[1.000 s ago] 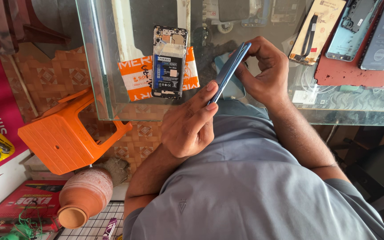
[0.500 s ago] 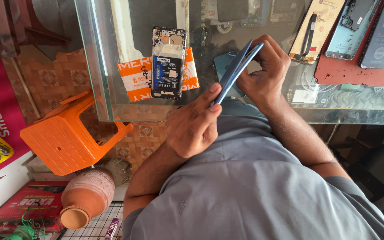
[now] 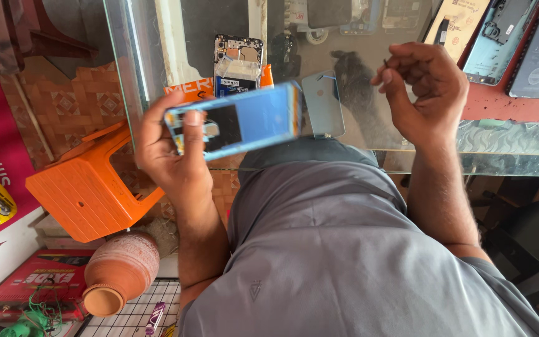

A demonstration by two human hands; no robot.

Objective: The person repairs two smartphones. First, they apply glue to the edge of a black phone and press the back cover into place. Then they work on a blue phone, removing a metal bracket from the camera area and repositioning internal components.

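Your left hand (image 3: 176, 156) gripped the blue phone panel (image 3: 235, 122); your right hand (image 3: 422, 93), at three o'clock, curled loosely, pinching something tiny.

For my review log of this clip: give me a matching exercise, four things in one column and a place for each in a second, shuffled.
Things:
1. blue phone panel
2. opened phone
3. orange stool
4. clay pot

Places:
A. on the floor beside the glass table
B. held in the left hand
C. lying on the glass table top
D. on its side on the wire rack

Pairs: 1-B, 2-C, 3-A, 4-D
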